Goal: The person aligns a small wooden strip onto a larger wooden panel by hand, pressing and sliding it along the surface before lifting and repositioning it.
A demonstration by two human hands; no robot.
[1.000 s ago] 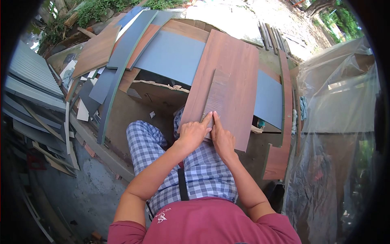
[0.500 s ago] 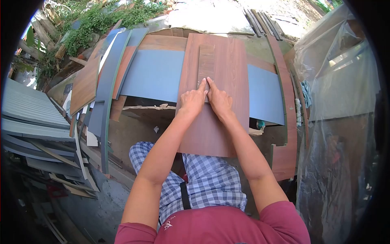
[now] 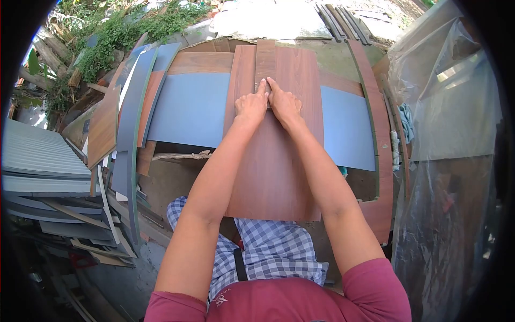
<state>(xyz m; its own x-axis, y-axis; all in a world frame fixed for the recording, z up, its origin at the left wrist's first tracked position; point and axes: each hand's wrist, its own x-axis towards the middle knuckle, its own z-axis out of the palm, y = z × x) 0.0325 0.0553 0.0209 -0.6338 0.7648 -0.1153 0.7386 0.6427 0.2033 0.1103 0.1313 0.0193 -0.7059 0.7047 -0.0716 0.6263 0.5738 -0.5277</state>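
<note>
Narrow grey-brown wood-grain strip (image 3: 265, 56) sliding further toward 12 o'clock than half-second ago, now reaching far edge of long reddish-brown laminate board (image 3: 273, 172); little board left ahead. Left hand (image 3: 250, 104) and right hand (image 3: 285, 104) gripping nothing: index fingers extending, pressing strip's near end. Smooth matte blue-grey panel (image 3: 188, 110) lying at 9 o'clock.

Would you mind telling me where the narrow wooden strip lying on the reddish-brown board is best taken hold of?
Probably its near end, from the person's side: the narrow strip lies flat and lengthwise on the reddish-brown board, so pinch across its two long edges, just beyond where the left hand and right hand press on it.
</note>
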